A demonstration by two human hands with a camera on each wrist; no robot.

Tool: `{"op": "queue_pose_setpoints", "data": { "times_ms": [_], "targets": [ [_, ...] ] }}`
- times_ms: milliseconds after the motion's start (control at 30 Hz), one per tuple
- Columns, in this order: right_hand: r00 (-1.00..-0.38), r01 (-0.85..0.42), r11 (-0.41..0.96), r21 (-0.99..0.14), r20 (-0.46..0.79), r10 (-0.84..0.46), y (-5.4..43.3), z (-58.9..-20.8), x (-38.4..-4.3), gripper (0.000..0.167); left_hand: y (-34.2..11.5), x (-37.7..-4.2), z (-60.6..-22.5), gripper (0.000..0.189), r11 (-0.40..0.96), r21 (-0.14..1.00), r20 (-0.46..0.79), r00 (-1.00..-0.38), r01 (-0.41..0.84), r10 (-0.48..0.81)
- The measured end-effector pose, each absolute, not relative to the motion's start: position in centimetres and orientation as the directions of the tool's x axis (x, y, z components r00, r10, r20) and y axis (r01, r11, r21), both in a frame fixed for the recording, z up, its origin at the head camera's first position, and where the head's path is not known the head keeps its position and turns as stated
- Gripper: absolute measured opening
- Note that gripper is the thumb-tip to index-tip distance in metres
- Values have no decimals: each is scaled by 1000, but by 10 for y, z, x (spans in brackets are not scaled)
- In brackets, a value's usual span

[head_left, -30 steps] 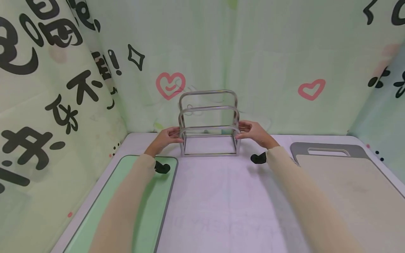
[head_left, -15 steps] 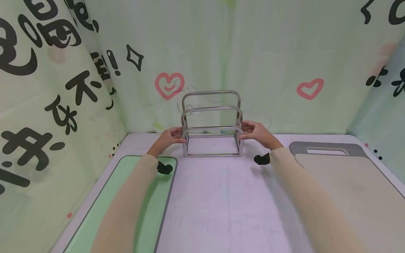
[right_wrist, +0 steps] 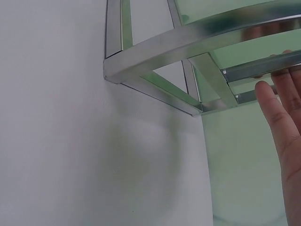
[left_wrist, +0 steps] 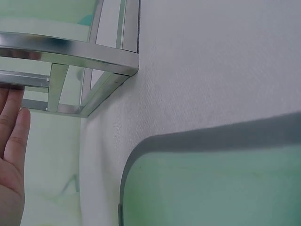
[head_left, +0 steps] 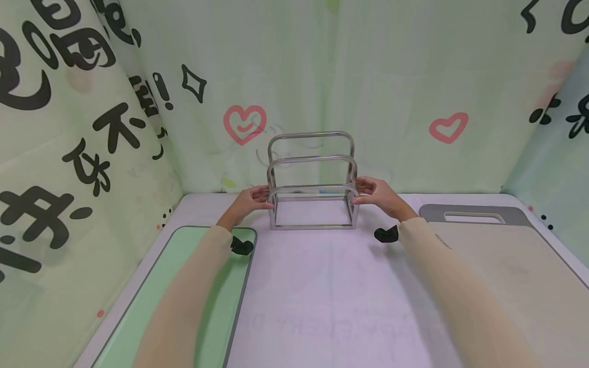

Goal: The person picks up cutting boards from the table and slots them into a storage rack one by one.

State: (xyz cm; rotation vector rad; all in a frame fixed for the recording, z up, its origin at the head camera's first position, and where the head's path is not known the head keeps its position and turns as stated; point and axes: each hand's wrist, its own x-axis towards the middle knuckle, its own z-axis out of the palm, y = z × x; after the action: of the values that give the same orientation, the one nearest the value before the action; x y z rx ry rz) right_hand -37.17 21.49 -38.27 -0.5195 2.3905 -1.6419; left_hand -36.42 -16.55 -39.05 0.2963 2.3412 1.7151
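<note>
A shiny metal rack (head_left: pixel 313 226) with several arched bars stands upright at the back middle of the table. My left hand (head_left: pixel 248 205) holds its left side, thumb at the front post and the other fingers farther back. On the opposite side, my right hand (head_left: pixel 381 197) holds the frame in much the same way. In the left wrist view, fingertips (left_wrist: pixel 15 99) meet one of the rack's side bars (left_wrist: pixel 70 51). The right wrist view has fingers (right_wrist: pixel 277 106) reaching up to the bars on that side.
A green board (head_left: pixel 225 291) with a grey edge lies on the left, partly under my left forearm. On the right lies a beige board (head_left: pixel 506 276) with a grey handle end. A printed curtain (head_left: pixel 386 87) hangs right behind the table's back edge.
Both hands have shifted slightly to the right, and the metal rack has slid along with them. The two boards lie where they were; the head view has turned a little.
</note>
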Motion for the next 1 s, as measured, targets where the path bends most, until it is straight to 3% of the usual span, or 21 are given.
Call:
{"op": "queue_pose_setpoints", "data": {
  "times_ms": [1000],
  "targets": [
    [-926,-185,367,-912,36,-377,233,-385,-359,68,-150,-362,-396,64,274,960,-31,-945,63,326]
  ]
}}
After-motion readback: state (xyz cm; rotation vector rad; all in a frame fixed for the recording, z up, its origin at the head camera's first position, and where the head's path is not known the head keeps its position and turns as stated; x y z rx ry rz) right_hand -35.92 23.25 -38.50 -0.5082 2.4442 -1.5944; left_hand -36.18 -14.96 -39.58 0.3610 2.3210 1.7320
